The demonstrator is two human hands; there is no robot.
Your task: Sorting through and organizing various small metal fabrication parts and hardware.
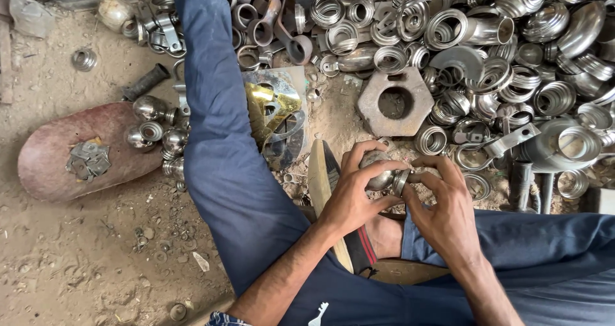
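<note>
The ball (378,175), pinched between the left hand (351,195) and the right hand (442,207), which closes on its ring (401,182), could slip from its smooth, rounded steel and drop into the dirt. It sits at five o'clock from the hex plate (395,102), shiny, dented grey.

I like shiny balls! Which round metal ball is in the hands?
The ball gripped between both hands, left hand and right hand; the others lie loose by the red slab.
</note>
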